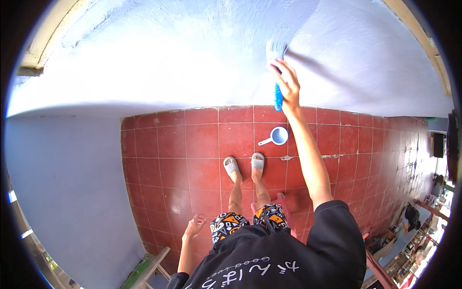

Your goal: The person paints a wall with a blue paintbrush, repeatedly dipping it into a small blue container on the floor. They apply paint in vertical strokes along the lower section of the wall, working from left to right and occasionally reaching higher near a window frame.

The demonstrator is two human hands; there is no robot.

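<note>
My right hand (288, 83) grips a paintbrush (278, 94) with a blue handle, its bristles up against the pale blue wall (223, 54). A darker, streaked patch of paint spreads above and to the left of the bristles. The brush and arm cast a long shadow across the wall to the right. My left hand (195, 225) hangs low beside my thigh, fingers loosely apart and holding nothing. On the floor below the brush sits a light-coloured dipper (279, 136) with a handle, bluish inside.
Red floor tiles (202, 169) meet the wall's foot. A pink plastic stool (281, 202) stands just behind my legs. To the left rises another blue wall (72, 180), with a wooden frame (155, 267) near its end. At far right, a person (411, 216) is near cluttered shelves.
</note>
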